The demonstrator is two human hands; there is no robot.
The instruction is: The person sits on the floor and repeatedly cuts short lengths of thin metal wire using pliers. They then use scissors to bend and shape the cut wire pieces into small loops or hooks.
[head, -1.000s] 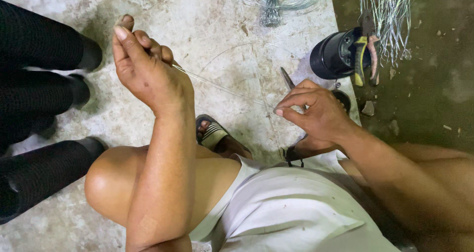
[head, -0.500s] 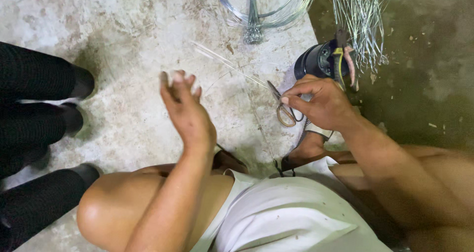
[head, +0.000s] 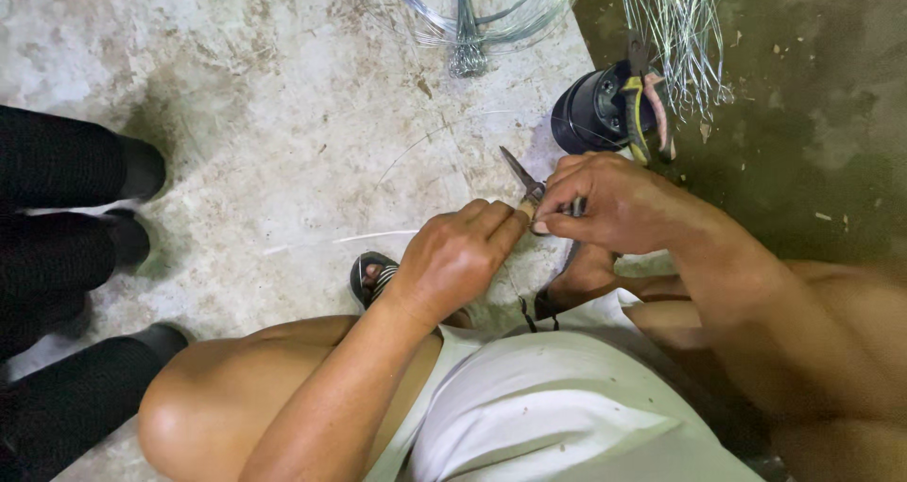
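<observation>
My left hand (head: pixel 458 255) and my right hand (head: pixel 605 203) meet above the concrete floor, fingertips nearly touching. The right hand grips a small pair of scissors (head: pixel 521 176), whose pointed blades stick up and to the left between the two hands. The left hand's fingers are pinched together just below the blades. A thin pale strand (head: pixel 326 242) trails from under that hand to the left across the floor. I cannot see exactly where the strand sits in the fingers. My bare knee and white shorts fill the bottom of the view.
A coil of wire (head: pixel 472 19) lies at the top and a bundle of cut wires (head: pixel 675 38) at top right. A black cylinder (head: pixel 586 113) holds pliers (head: pixel 647 113) with yellow and pink handles. Another person's black-clad legs (head: pixel 66 217) stand at left. My sandalled foot (head: pixel 371 276) is under my left hand.
My left hand came down from a raised, open position and closed next to my right hand at the scissors. The strand, stretched between the hands a second ago, now lies along the floor.
</observation>
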